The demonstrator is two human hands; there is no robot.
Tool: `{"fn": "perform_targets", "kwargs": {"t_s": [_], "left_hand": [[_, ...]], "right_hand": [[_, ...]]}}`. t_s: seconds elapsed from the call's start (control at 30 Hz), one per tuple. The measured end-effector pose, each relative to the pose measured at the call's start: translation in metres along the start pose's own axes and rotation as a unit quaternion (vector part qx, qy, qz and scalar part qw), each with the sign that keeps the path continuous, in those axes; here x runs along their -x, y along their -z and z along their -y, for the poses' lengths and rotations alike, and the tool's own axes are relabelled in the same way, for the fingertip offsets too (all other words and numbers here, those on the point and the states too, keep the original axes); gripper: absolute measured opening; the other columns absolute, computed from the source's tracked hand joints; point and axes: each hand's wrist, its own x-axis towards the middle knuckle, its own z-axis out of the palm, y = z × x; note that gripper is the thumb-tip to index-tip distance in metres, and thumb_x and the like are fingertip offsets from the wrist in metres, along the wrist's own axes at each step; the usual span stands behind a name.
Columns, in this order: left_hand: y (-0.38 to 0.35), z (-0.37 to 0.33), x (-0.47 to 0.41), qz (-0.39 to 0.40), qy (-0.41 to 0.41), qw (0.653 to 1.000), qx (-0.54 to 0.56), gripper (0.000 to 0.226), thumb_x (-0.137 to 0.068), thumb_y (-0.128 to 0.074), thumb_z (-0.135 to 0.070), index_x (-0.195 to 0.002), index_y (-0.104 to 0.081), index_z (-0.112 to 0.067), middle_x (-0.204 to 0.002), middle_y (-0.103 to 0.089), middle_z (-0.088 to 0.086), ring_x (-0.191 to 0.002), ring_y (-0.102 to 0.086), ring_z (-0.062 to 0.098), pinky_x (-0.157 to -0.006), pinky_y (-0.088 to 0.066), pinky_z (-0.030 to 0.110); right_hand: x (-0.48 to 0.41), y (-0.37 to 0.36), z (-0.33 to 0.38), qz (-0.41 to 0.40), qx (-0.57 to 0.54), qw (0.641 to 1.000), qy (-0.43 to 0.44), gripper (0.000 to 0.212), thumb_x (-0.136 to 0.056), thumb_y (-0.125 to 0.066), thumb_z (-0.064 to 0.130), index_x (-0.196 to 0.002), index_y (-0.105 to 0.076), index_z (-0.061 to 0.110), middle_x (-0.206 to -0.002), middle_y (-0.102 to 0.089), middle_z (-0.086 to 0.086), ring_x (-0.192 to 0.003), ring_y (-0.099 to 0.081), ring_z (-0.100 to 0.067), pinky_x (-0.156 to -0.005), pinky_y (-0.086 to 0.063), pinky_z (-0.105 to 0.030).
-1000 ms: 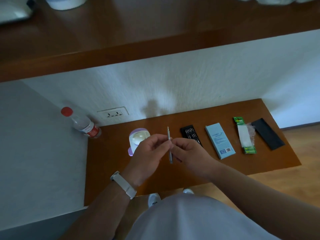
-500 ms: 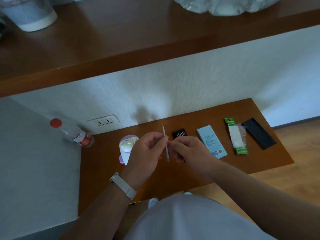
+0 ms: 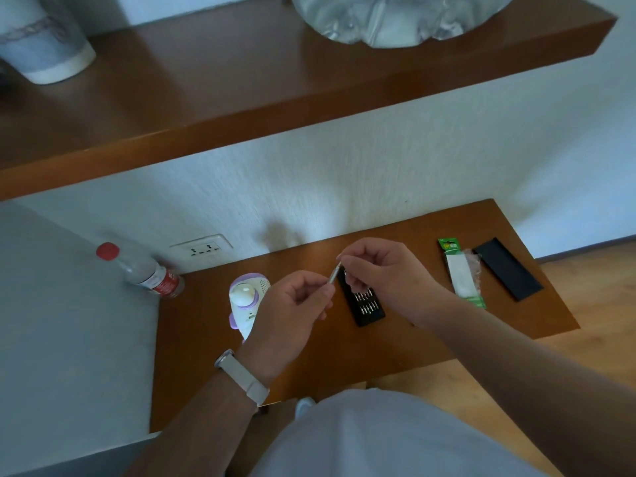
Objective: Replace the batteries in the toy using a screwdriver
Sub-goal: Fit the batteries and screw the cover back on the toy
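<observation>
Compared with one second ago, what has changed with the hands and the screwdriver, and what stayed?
The right hand slid along the screwdriver, away from the person, and now pinches its far end over the bit case. The left hand still grips the near end. The screwdriver leaned over to the right. The toy, battery pack and bottle stayed in place.

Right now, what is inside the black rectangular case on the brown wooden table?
Two rows of small metal bits sit in the black case. The right hand covers its far end, so anything there cannot be seen.
</observation>
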Motion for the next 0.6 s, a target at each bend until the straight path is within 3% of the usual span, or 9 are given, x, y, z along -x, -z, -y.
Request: {"fn": "perform_targets", "kwargs": {"t_s": [0.27, 0.43, 0.6], "left_hand": [[-0.014, -0.001, 0.010, -0.017, 0.013, 0.999, 0.036, 0.008, -0.096, -0.066, -0.024, -0.096, -0.073, -0.026, -0.078, -0.074, -0.008, -0.072, -0.070, 0.006, -0.067, -0.056, 0.019], [-0.023, 0.004, 0.013, -0.020, 0.035, 0.998, 0.042, 0.009, -0.096, -0.066, -0.030, -0.099, -0.074, -0.028, -0.083, -0.076, -0.009, -0.078, -0.072, 0.011, -0.075, -0.060, 0.028], [-0.025, 0.016, 0.019, 0.019, 0.069, 0.997, -0.003, 0.010, -0.098, -0.064, -0.033, -0.099, -0.071, -0.039, -0.088, -0.075, -0.017, -0.085, -0.071, 0.002, -0.073, -0.056, 0.018]], "right_hand": [[0.007, 0.009, -0.003, 0.038, 0.031, 0.999, -0.005, 0.007, -0.093, -0.067, 0.021, -0.093, -0.073, 0.018, -0.079, -0.073, -0.005, -0.071, -0.069, -0.013, -0.069, -0.057, -0.022], [0.011, 0.016, -0.015, 0.058, 0.053, 0.997, -0.002, 0.010, -0.088, -0.066, 0.038, -0.087, -0.071, 0.029, -0.081, -0.073, -0.002, -0.075, -0.069, -0.017, -0.077, -0.058, -0.033], [0.011, 0.014, -0.031, 0.072, 0.045, 0.996, -0.021, 0.022, -0.079, -0.061, 0.048, -0.085, -0.067, 0.028, -0.079, -0.071, -0.003, -0.074, -0.067, -0.023, -0.075, -0.057, -0.039]]}}
